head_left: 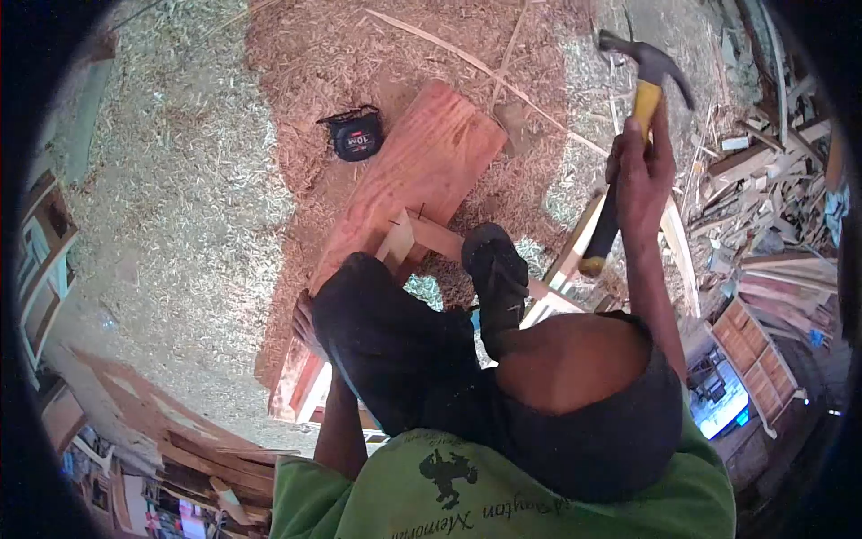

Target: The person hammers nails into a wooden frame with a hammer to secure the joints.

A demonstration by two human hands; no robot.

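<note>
My right hand (643, 175) is raised at the upper right, its fingers wrapped round the yellow and black handle of a claw hammer (648, 74). At the lower left, my left hand (308, 325) grips the edge of a wide reddish wooden plank (420, 148), partly hidden behind my knee. A smaller wooden piece (436, 238) meets the plank near its middle, and two thin nails stick up at this joint. My bent leg (382, 328) lies across the plank, and my other foot (496, 260) is beside the smaller piece.
Left of the plank lies a black tape measure (356, 135) on ground covered in wood shavings (189, 180). A long thin wood strip (476, 65) crosses beyond it. Scrap wood (763, 198) is heaped at right, near a wooden panel (752, 357). Boards (211, 463) lie at lower left.
</note>
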